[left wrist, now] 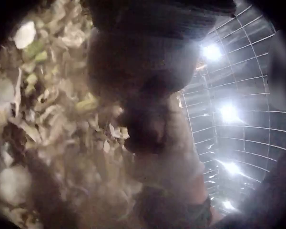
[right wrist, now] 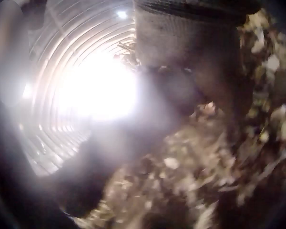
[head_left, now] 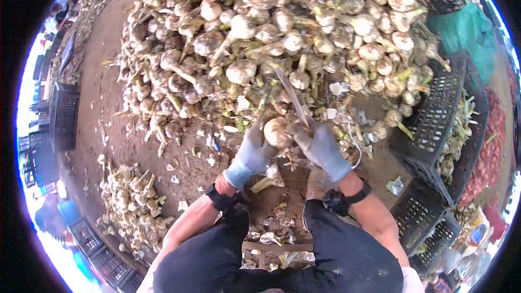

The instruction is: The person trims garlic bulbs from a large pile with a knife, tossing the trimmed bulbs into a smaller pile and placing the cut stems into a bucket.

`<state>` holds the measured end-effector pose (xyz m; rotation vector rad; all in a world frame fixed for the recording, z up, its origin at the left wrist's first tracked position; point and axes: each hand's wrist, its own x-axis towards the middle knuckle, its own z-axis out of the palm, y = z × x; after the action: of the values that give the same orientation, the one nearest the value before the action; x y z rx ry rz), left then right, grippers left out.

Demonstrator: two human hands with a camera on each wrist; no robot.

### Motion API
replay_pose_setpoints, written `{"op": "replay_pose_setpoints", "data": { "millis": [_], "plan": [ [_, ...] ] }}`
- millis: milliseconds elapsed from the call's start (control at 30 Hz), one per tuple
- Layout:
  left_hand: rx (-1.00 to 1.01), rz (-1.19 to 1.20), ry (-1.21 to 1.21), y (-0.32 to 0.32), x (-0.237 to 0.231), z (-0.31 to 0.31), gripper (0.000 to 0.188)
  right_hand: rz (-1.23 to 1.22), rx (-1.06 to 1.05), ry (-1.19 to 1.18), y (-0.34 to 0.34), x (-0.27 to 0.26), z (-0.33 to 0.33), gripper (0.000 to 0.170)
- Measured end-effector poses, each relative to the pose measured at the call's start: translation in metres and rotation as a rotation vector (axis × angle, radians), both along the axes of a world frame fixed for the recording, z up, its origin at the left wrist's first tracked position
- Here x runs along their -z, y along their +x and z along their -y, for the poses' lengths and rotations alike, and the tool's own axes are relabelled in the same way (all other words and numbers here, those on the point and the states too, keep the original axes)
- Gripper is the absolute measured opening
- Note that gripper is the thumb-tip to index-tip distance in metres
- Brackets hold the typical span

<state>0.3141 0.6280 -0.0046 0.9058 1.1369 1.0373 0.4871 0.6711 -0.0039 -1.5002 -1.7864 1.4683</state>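
Observation:
Both hands wear pale grey-blue work gloves and meet in front of the knees in the head view. My left hand [head_left: 249, 154] grips a garlic bulb [head_left: 277, 132], the stem running away toward the heap. Curled round a knife is my right hand [head_left: 323, 151], close against the bulb's right side. Its long knife blade [head_left: 292, 95] points up and away over the heap. Another garlic bulb [head_left: 273, 174] with a stem lies just below the hands. Both wrist views are dark and blurred; the left glove [left wrist: 143, 62] and right glove [right wrist: 186, 43] hide the held things.
A large heap of stemmed garlic [head_left: 239, 27] fills the ground ahead. A smaller garlic pile [head_left: 130, 198] lies at the left. Black plastic crates [head_left: 439, 114] stand on the right, near a red net sack [head_left: 485, 152]. Peelings and scraps litter the dirt between the feet.

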Motion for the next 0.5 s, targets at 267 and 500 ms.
{"op": "replay_pose_setpoints", "data": {
  "millis": [267, 500],
  "plan": [
    [0.233, -0.609, 0.168, -0.027, 0.046, 0.037, 0.048, 0.301, -0.356, 0.552, -0.004, -0.004, 0.025, 0.039],
    [0.528, -0.893, 0.209, -0.034, 0.058, 0.052, 0.037, 0.449, -0.465, 0.537, -0.007, -0.008, 0.026, 0.032]
  ]
}}
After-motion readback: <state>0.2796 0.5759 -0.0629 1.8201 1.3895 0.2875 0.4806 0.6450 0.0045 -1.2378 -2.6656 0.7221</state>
